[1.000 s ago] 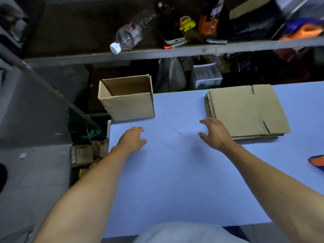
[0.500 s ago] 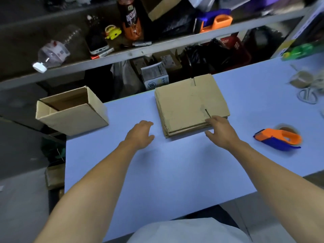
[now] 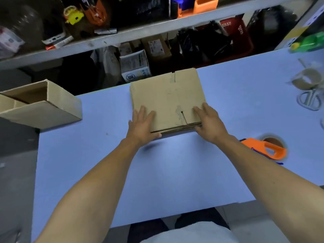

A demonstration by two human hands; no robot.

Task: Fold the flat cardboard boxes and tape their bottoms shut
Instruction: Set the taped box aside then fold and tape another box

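A stack of flat cardboard boxes (image 3: 166, 95) lies at the far middle of the blue table (image 3: 175, 172). My left hand (image 3: 142, 125) rests on the stack's near left corner with its fingers laid flat on top and its thumb by the front edge. On the near right corner my right hand (image 3: 208, 121) lies the same way, thumb against the front edge. An assembled open cardboard box (image 3: 52, 109) stands at the table's far left corner. An orange and blue tape dispenser (image 3: 270, 149) lies to the right of my right forearm.
A tape roll (image 3: 306, 81) and scissors (image 3: 310, 100) lie at the far right, with a green bottle (image 3: 310, 42) beyond them. A cluttered metal shelf (image 3: 140, 32) runs behind the table. The floor drops off to the left of the table.
The view swung right, so the stack now sits in the middle. Both hands moved forward from the table's surface onto the near corners of the stack.
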